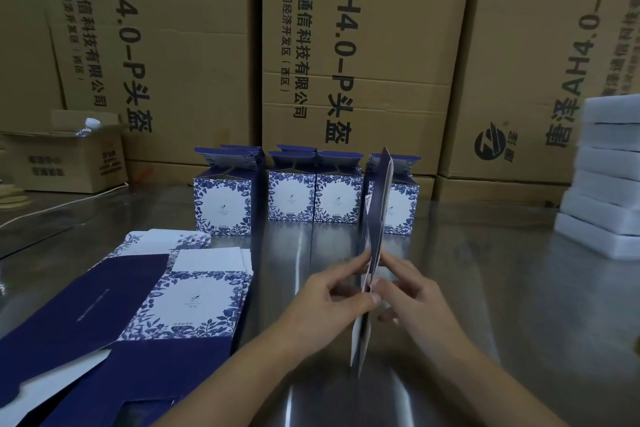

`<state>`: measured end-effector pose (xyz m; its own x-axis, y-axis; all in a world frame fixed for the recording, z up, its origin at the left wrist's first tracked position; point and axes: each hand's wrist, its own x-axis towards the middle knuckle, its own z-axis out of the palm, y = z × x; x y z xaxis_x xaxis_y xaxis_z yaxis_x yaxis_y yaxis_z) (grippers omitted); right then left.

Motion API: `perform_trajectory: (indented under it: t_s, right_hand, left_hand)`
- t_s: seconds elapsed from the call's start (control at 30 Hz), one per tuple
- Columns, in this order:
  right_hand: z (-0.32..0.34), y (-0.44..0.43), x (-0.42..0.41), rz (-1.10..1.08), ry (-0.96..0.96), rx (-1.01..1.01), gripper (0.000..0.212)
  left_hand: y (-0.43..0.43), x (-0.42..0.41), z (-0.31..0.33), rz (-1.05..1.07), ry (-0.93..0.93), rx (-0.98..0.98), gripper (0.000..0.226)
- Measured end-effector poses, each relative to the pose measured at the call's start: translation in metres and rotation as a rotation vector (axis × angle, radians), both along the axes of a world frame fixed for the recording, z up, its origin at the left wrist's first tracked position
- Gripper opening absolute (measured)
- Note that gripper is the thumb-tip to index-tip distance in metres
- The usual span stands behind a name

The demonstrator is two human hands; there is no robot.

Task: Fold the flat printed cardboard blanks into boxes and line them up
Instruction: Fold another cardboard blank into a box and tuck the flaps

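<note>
From my remote view, both hands hold one flat blank (pixel 379 204) edge-on above the middle of the steel desk (pixel 491 288). It stands almost upright, its top tilted away. The left hand (pixel 330 296) pinches its near edge between thumb and fingers (pixel 353 267), and the right hand (pixel 414 291) pinches it from the other side. More flat blanks (pixel 194 298) lie stacked at the left. Folded boxes (pixel 292 199) stand in a row at the back, lids open, before brown cartons (pixel 363 45).
</note>
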<state>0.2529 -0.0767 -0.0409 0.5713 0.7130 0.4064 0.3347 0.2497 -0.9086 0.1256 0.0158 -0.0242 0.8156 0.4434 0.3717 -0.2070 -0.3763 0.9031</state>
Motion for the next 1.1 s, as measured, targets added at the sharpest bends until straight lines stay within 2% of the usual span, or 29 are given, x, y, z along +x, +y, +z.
perform_trajectory:
  t_s: [0.23, 0.37, 0.53, 0.67, 0.77, 0.97, 1.1]
  right_hand:
    - [0.002, -0.004, -0.001, 0.079, 0.023, -0.028, 0.04]
    - [0.002, 0.0, 0.002, 0.014, 0.005, 0.001, 0.042]
    - [0.002, -0.002, 0.012, -0.11, 0.036, 0.059, 0.039]
    - [0.001, -0.005, 0.024, -0.185, 0.106, 0.063, 0.034]
    - [0.0, -0.007, 0.031, -0.297, 0.065, 0.039, 0.037]
    - [0.0, -0.011, 0.037, -0.394, 0.049, 0.034, 0.041]
    - [0.003, -0.012, 0.033, -0.391, 0.003, 0.042, 0.042]
  left_hand:
    - [0.006, 0.0, -0.001, -0.033, -0.002, -0.062, 0.053]
    - [0.007, -0.002, 0.001, -0.027, -0.009, -0.036, 0.053]
    - [0.019, 0.001, -0.001, 0.098, -0.016, -0.05, 0.052]
    - [0.033, 0.003, -0.008, 0.139, 0.076, -0.095, 0.05]
    - [0.04, 0.001, -0.013, 0.149, 0.183, -0.122, 0.048]
    - [0.047, -0.003, -0.012, 0.178, 0.377, -0.076, 0.011]
    - [0.049, -0.003, -0.009, 0.179, 0.452, -0.052, 0.018]
